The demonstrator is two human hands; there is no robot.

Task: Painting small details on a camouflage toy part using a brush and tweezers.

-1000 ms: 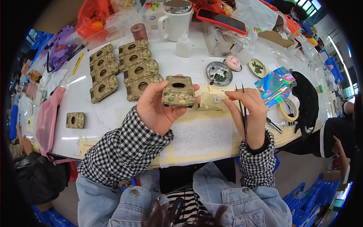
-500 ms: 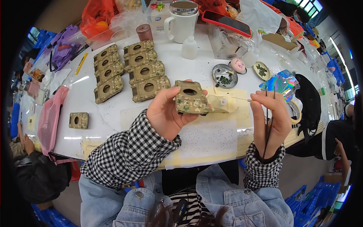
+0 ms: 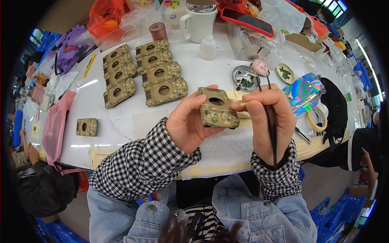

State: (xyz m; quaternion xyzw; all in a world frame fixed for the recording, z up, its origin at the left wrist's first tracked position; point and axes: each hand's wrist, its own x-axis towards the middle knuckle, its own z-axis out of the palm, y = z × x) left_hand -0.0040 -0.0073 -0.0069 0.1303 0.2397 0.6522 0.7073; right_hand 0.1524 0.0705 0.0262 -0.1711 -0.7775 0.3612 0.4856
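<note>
Left hand point(image 3: 187, 126) fingers clasp the camouflage tank hull point(image 3: 217, 107) level; right hand point(image 3: 265, 117), pinching black tweezers point(image 3: 270, 121), should work slowly at its edge

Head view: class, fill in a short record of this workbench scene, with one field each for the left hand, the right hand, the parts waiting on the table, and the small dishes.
Left hand: left hand holds a camouflage tank hull with a round hole on top, raised above the white table.
Right hand: right hand grips black tweezers, fingertips at the hull's right edge.
Waiting parts: eight matching hulls in two rows; one smaller camouflage block apart at the left.
Dishes: round metal tin and small plate, both holding dark green bits.
</note>
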